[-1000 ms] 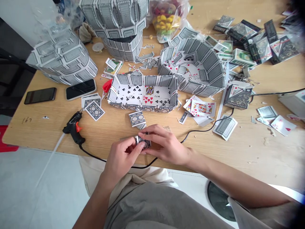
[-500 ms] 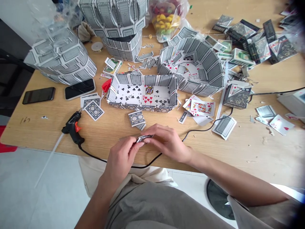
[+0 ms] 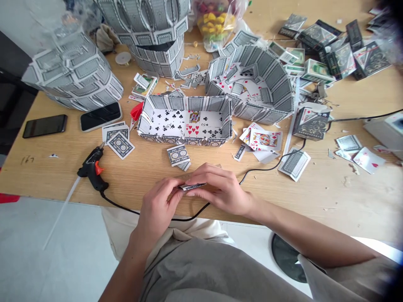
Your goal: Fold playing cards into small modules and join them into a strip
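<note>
Between my two hands, near the table's front edge, is a playing card (image 3: 192, 187), seen nearly edge-on and apparently folded. My left hand (image 3: 160, 202) pinches its left end. Fingers and thumb of my right hand (image 3: 222, 188) close on it from the right, hiding part of it. Just beyond lie a few cut or folded cards (image 3: 179, 156). Farther back stands a rectangular box made of playing cards (image 3: 185, 140), its floor showing card faces. To the left a black glue gun (image 3: 93, 167) with an orange trigger rests on the table, its nozzle by some patterned cards (image 3: 121, 145).
The glue gun's cord (image 3: 126, 209) runs in front of and under my hands. A rounded card box (image 3: 248, 111) with scraps inside stands behind. Taller card structures (image 3: 78, 79) and two phones (image 3: 100, 116) are at left. Card packs (image 3: 310, 121) and loose cards (image 3: 264, 139) lie right.
My right fingers have shifted along the card, which now sits flatter and shows a longer edge. The whole view has slid slightly, moving the table things a little left and up.
</note>
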`<state>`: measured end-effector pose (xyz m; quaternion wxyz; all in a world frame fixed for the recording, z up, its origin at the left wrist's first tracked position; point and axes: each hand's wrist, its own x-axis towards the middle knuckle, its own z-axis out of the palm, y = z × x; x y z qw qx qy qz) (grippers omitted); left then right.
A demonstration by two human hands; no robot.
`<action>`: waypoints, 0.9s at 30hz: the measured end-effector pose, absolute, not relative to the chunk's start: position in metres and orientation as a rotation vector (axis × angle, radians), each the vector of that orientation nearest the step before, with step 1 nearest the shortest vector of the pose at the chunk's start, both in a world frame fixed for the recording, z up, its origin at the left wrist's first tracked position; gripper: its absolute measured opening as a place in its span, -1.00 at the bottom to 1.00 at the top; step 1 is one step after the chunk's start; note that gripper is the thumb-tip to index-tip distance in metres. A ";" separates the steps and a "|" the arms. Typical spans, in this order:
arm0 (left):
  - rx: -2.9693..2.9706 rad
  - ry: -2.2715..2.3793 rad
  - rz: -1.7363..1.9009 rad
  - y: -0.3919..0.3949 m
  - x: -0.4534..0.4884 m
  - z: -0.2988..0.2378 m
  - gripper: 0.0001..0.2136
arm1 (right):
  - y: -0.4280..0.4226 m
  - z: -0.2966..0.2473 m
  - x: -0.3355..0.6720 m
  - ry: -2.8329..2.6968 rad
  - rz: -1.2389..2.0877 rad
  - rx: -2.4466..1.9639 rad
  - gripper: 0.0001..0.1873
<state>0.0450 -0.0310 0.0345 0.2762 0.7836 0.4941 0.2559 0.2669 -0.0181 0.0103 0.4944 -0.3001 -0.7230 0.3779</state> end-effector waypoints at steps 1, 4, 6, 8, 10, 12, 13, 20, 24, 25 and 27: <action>2.088 1.325 0.688 -0.031 0.046 0.033 -0.88 | -0.018 0.010 0.267 -1.744 0.919 -0.734 -0.75; 1.976 1.321 0.712 -0.033 0.048 0.029 -0.89 | -0.017 0.009 0.267 -1.729 0.912 -0.739 -0.74; 1.878 1.323 0.736 -0.033 0.048 0.026 -0.90 | -0.017 0.009 0.267 -1.725 0.906 -0.737 -0.74; 1.797 1.323 0.753 -0.034 0.048 0.025 -0.91 | -0.017 0.010 0.267 -1.724 0.906 -0.735 -0.75; 1.739 1.325 0.765 -0.034 0.048 0.025 -0.91 | -0.018 0.010 0.267 -1.726 0.914 -0.735 -0.75; 1.707 1.332 0.771 -0.035 0.047 0.025 -0.90 | -0.018 0.010 0.267 -1.725 0.917 -0.737 -0.76; 1.704 1.335 0.774 -0.035 0.047 0.024 -0.90 | -0.018 0.010 0.267 -1.723 0.916 -0.737 -0.76; 1.804 1.380 0.789 -0.034 0.047 0.029 -0.90 | -0.017 0.009 0.268 -1.635 1.146 -0.933 -0.85; 1.833 1.331 0.968 -0.030 0.047 0.035 -0.90 | -0.016 0.010 0.269 -1.638 1.282 -1.036 -0.82; 1.844 1.314 0.993 -0.030 0.046 0.036 -0.89 | -0.016 0.011 0.268 -1.674 1.270 -1.020 -0.81; 1.881 1.298 0.997 -0.029 0.045 0.037 -0.87 | -0.016 0.011 0.268 -1.711 1.219 -0.960 -0.74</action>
